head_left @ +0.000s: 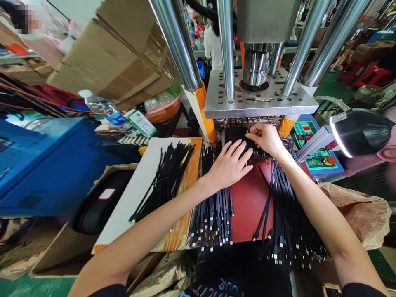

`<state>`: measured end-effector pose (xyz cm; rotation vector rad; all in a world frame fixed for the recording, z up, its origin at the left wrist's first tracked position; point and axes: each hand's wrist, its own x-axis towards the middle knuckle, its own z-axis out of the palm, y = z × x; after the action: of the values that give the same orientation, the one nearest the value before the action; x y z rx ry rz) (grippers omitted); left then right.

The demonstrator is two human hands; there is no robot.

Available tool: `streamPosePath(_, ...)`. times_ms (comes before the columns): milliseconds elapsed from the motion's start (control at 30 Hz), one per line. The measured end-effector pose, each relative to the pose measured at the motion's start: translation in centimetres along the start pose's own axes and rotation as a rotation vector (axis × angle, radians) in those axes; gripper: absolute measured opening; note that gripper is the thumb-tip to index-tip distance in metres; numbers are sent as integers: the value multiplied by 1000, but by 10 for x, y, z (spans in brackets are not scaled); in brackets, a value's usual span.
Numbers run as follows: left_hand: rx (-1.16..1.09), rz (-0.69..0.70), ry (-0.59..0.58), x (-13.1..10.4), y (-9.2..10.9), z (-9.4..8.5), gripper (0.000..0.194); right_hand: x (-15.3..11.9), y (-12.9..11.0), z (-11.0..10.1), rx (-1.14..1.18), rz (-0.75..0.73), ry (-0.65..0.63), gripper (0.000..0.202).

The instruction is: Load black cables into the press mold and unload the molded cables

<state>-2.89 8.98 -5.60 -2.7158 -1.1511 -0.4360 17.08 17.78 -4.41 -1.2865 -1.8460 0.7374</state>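
My left hand (230, 165) lies with its fingers spread at the front edge of a black mould block (236, 136) under the press. With thumb and forefinger together, my right hand (267, 139) pinches a thin black cable (248, 125) over that block. Black cables with metal plugs hang in a bundle (216, 214) below my left hand. Another bundle of cables (283, 206) spreads beneath my right forearm, on and beside a red surface (244, 198). A third pile of cables (168, 177) rests on the white board (123, 210) at the left.
The press's steel plate (260, 107) hangs above my hands between metal columns (227, 49). To the right are a lamp (361, 132) and a control panel (318, 144) with buttons. A water bottle (105, 109), cardboard boxes (108, 57) and a blue cabinet (52, 165) stand left. Other people are behind.
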Motion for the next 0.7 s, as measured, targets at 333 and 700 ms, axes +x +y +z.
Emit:
streamPosePath(333, -49, -109, -50, 23, -6, -5, 60, -32, -17, -11, -861, -161, -208, 50)
streamPosePath(700, -30, -236, -86, 106, -66, 13, 44, 55, -18, 12, -929, -10, -182, 44)
